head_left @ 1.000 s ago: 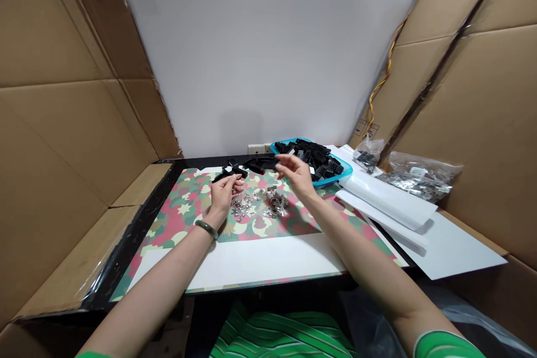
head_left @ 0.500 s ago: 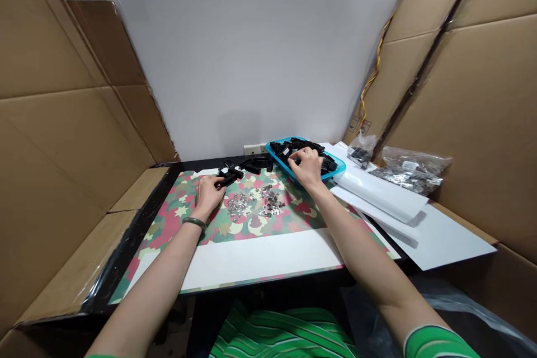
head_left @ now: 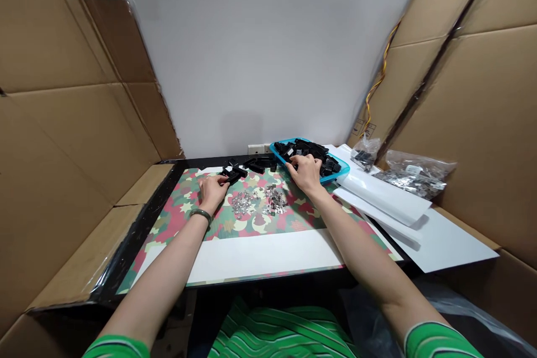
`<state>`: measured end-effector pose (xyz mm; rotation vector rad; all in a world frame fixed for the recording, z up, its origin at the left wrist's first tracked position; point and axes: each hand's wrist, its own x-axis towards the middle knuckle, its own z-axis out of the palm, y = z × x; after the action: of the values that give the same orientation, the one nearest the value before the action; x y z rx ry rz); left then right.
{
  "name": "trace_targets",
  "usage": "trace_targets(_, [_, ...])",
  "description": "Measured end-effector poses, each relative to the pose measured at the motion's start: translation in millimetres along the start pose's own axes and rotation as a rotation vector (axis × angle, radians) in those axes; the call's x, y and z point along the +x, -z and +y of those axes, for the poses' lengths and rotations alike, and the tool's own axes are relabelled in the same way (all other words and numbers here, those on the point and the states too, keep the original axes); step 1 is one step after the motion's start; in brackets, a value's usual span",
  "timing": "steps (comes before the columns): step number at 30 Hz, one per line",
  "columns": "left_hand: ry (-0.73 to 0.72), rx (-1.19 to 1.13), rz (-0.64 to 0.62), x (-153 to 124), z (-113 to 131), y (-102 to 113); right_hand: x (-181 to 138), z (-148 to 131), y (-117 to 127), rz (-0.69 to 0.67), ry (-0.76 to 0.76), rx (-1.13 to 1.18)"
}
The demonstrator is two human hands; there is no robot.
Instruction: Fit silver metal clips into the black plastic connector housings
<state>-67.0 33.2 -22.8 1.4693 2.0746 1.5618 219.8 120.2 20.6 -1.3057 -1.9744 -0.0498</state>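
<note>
My left hand point(head_left: 212, 188), with a green bangle at the wrist, rests on the camouflage-pattern mat point(head_left: 176, 215) with its fingers curled round a black plastic piece point(head_left: 233, 175). My right hand point(head_left: 307, 171) reaches into the blue tray point(head_left: 342, 168) of black plastic parts point(head_left: 312, 151), fingers bent down among them; what they hold is hidden. Between the hands lie two small heaps of shiny metal pieces point(head_left: 258, 201). More black pieces point(head_left: 258, 165) lie at the mat's far edge.
White sheets point(head_left: 423, 229) lie on the right of the table. Two clear bags point(head_left: 413, 176) of parts sit beyond them. Cardboard panels point(head_left: 62, 140) wall in both sides. A yellow cable point(head_left: 380, 81) runs down the right corner. A wall socket point(head_left: 255, 149) is behind the mat.
My right hand moved from above the metal heaps into the blue tray. My left hand sank onto the mat near the black pieces. The view shifted slightly.
</note>
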Motion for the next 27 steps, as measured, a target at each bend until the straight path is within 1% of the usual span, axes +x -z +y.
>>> trace_targets(3, [0.034,-0.143,0.023,-2,7,0,-5,-8,1,0.056,0.103,0.157])
trace_targets(5, [0.078,-0.259,-0.009,-6,15,-1,-10,-16,2,0.023,0.162,0.349])
trace_targets(7, [0.238,-0.560,-0.124,-12,24,-3,-16,-27,2,-0.064,0.180,0.579])
trace_targets(8, [0.289,-0.665,-0.184,-15,30,-4,-20,-32,2,-0.125,0.184,0.676])
trace_targets(9, [0.320,-0.730,-0.259,-19,35,-6,-23,-36,1,-0.184,0.192,0.755])
trace_targets(11, [0.357,-0.783,-0.388,-26,43,-8,-29,-43,-3,-0.273,0.200,0.858])
trace_targets(13, [0.352,-0.786,-0.474,-32,49,-9,-34,-46,-9,-0.339,0.185,0.905])
trace_targets(15, [0.307,-0.772,-0.507,-35,52,-10,-38,-47,-16,-0.412,0.129,0.954])
trace_targets(17, [0.237,-0.746,-0.480,-37,53,-11,-42,-49,-21,-0.517,0.046,1.045])
trace_targets(19, [0.142,-0.686,-0.398,-40,55,-13,-46,-52,-24,-0.637,-0.021,1.139])
trace_targets(21, [0.011,-0.585,-0.306,-43,58,-14,-50,-55,-26,-0.736,-0.037,1.193])
trace_targets(22, [-0.067,-0.524,-0.264,-46,60,-14,-52,-57,-27,-0.763,-0.027,1.202])
trace_targets(24, [-0.229,-0.395,-0.200,-52,64,-14,-54,-60,-30,-0.751,0.018,1.187])
trace_targets(26, [-0.354,-0.270,-0.153,-56,67,-13,-56,-63,-32,-0.674,0.085,1.136])
trace_targets(27, [-0.392,-0.217,-0.132,-58,68,-13,-57,-64,-33,-0.635,0.118,1.106])
